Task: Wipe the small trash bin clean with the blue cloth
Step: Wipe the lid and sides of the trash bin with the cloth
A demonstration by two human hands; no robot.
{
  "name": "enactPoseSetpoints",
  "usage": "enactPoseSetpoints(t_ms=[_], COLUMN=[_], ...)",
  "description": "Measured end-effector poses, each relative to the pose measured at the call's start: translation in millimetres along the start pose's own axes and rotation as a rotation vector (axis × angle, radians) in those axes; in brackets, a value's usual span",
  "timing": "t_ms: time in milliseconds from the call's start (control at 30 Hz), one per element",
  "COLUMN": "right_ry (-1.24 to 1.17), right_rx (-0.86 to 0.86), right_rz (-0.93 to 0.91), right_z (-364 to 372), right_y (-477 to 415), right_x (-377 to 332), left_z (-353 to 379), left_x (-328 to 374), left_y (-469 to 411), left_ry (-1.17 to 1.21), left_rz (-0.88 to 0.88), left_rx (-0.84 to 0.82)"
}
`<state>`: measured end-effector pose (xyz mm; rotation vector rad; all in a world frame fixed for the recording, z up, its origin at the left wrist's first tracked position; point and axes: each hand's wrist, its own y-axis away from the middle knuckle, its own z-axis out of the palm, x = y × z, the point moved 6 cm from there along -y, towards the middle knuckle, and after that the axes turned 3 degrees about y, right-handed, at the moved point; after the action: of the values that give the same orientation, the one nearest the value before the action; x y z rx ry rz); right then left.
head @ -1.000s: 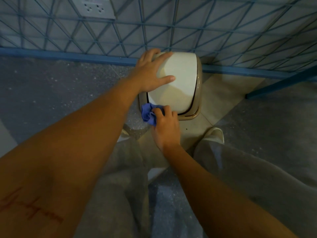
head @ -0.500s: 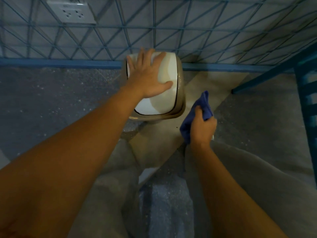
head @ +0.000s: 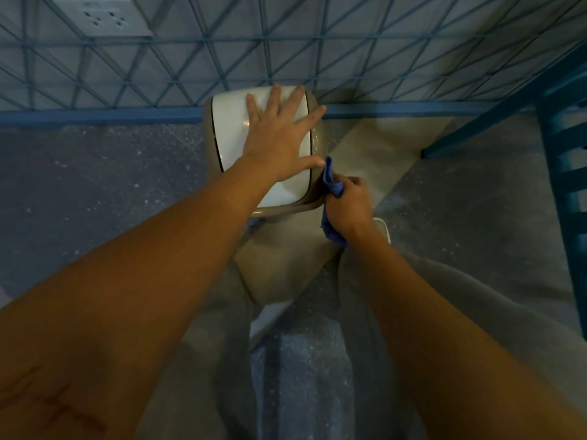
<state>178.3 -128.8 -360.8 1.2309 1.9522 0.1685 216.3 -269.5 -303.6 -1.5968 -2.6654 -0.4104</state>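
The small trash bin [head: 230,128] has a beige body and a white swing lid, and it stands on the floor against the tiled wall. My left hand [head: 279,134] lies flat on the lid with fingers spread, pressing down. My right hand [head: 349,204] is closed around the blue cloth [head: 332,184], which is bunched and pressed against the bin's right side near its front corner. Part of the cloth hangs below my wrist. The bin's lower body is hidden beneath the lid and my arms.
A wall of blue-lined triangular tiles [head: 349,58] with a blue skirting stands right behind the bin. A white socket plate [head: 101,17] sits at top left. Blue furniture with slats [head: 565,147] stands at the right. My knees and a white shoe [head: 382,227] are below the bin.
My right hand has brought the cloth from the bin's front left corner, out to the right, and now onto the bin's right side. My left hand has shifted rightwards on the lid.
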Motion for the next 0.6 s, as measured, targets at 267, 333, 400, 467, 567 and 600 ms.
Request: enactPoseSetpoints(t_ms=[267,333,400,467,567,600], right_ry=[0.181,0.294,0.438,0.568,0.669,0.697], right_rx=[0.056,0.012,-0.018,-0.019,0.022,0.017], right_rz=[-0.084,-0.102,-0.136,-0.162,-0.174,-0.187], right_z=[7,9,6,0,-11,-10], right_y=[49,51,48,44,37,37], right_x=[-4,-7,-11,-13,-13,-14], left_z=[1,1,1,1,2,2], left_x=[1,1,1,1,1,1], left_y=[0,0,0,0,1,1], left_ry=[-0.002,-0.005,-0.01,-0.013,-0.01,-0.008], left_rz=[-0.004,-0.001,0.001,0.0,-0.008,-0.01], left_rx=[0.001,0.002,0.005,0.005,0.017,0.019])
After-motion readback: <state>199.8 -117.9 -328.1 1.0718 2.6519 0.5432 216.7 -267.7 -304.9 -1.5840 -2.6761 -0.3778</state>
